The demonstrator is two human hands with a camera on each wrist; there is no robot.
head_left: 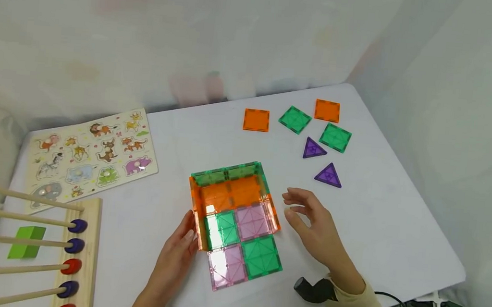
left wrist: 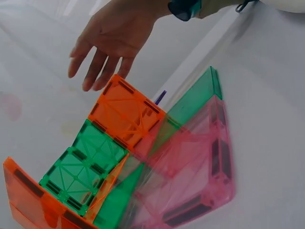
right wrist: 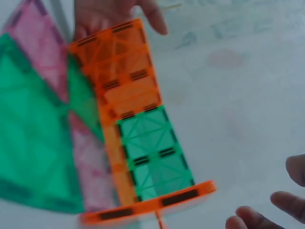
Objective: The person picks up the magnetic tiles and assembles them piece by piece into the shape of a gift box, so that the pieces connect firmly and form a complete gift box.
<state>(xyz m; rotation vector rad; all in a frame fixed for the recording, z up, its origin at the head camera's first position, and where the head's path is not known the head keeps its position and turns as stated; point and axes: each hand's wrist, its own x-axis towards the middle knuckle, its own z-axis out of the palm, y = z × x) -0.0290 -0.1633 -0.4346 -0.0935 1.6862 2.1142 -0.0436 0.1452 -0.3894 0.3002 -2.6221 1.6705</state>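
Note:
A structure of translucent magnetic tiles sits in front of me in the head view. Its floor joins orange, green and pink square tiles, with a green floor tile [head_left: 262, 257] at the front right. Upright green tiles [left wrist: 78, 169] form the back wall, and orange tiles stand along both sides. My left hand [head_left: 171, 258] rests against the outside of the left orange wall [head_left: 197, 217], fingers fairly straight and partly hidden behind it. Apart from the right orange wall [head_left: 273, 211], my right hand [head_left: 315, 229] hovers with loosely bent fingers and nothing in them.
Loose orange tiles [head_left: 256, 120], green tiles [head_left: 295, 119] and purple triangles [head_left: 328, 175] lie toward the back right. An animal puzzle board [head_left: 94, 153] is at the back left. Nearer on the left are a wooden bead rack [head_left: 88, 252] and a green block [head_left: 27, 242].

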